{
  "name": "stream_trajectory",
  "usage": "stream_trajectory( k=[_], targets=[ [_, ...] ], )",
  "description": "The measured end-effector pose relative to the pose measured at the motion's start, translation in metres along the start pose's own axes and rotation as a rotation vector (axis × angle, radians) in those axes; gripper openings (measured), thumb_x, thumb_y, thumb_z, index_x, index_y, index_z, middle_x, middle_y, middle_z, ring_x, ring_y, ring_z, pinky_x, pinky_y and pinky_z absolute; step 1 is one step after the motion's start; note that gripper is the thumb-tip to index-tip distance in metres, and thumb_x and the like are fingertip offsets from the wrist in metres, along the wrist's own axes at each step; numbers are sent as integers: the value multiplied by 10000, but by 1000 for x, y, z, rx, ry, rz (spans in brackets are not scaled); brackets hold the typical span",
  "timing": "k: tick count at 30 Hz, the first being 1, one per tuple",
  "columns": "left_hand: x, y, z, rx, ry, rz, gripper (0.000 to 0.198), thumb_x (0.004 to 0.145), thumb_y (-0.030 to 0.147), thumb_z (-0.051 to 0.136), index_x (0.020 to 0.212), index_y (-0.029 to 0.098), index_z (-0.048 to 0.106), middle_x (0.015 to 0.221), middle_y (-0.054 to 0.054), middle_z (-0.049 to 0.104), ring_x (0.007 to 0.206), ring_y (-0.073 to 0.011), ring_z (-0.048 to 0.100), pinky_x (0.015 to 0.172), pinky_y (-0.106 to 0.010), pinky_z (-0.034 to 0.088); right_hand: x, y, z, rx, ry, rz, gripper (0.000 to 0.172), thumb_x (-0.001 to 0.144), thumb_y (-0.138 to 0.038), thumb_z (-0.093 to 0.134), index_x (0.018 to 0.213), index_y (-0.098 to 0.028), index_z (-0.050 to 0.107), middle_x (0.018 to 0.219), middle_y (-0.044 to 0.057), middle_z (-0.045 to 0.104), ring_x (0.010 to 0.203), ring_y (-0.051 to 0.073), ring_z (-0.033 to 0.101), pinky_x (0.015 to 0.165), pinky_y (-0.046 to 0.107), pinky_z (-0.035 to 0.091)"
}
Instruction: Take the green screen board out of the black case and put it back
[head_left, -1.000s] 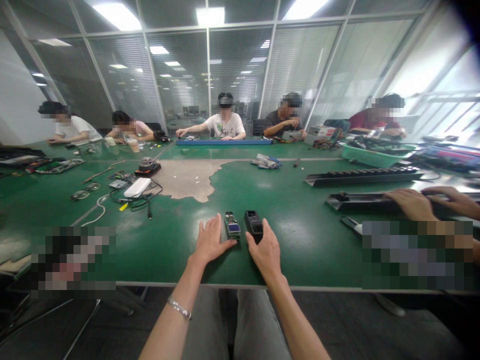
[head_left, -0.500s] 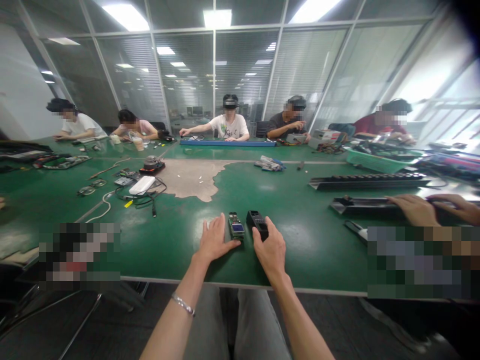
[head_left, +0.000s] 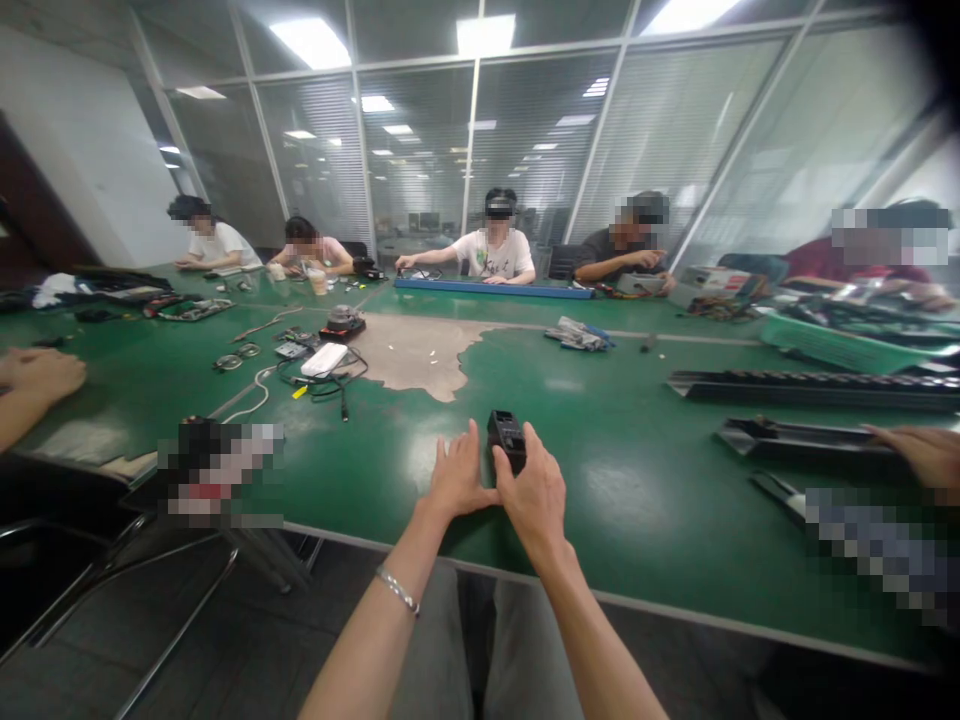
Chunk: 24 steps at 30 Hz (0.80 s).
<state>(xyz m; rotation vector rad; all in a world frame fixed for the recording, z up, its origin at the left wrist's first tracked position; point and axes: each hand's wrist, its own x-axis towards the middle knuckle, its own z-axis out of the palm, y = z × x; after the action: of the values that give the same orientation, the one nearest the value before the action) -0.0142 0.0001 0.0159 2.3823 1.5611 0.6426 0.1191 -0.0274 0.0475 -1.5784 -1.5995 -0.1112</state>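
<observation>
Blk case point(head_left: 507, 434) part-hidden by R hand point(head_left: 535, 494), details blurry

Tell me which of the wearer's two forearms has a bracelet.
The left forearm: a silver bracelet circles it. The right forearm, whose hand holds the black device, wears none.

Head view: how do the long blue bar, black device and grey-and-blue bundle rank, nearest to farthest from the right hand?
1. Black device: between thumb and fingers of the right hand.
2. Grey-and-blue bundle: farther up the table, to the right.
3. Long blue bar: at the table's far side.
</observation>
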Motion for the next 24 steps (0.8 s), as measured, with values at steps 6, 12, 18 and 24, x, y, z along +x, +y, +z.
stream_trajectory(
  k=[6,12,18,24],
  targets=[
    [0,-1,1,-10,-8,0,1220,737,569,593,1486,108,-252,1561,-180,266,1440,-327,226,1175,-562,54,-8,1,4,-58,-34,-13,625,903,-407,500,1422,-71,405,1274,194,612,1085,304,585,940,434,468],
    [-2,4,-4,-10,-8,-16,1140,767,520,556,1501,100,-208,1524,-192,326,1422,-323,252,1172,-556,60,-21,8,8,-67,-81,4,641,901,-408,506,1426,-56,395,1253,198,620,1069,303,586,929,427,472],
    [-3,7,-6,11,-16,-19,1071,790,454,523,1507,103,-191,1524,-187,329,1422,-312,255,1174,-549,69,-25,13,12,-59,-78,21,673,900,-422,513,1443,-51,372,1245,198,621,1076,309,581,920,427,481],
    [-1,6,-4,27,-18,-10,1066,766,353,518,1501,106,-213,1548,-173,292,1430,-300,234,1174,-550,71,-29,17,15,3,-40,-12,750,899,-483,521,1481,-60,305,1349,223,543,1189,321,532,968,457,458]
  ],
)
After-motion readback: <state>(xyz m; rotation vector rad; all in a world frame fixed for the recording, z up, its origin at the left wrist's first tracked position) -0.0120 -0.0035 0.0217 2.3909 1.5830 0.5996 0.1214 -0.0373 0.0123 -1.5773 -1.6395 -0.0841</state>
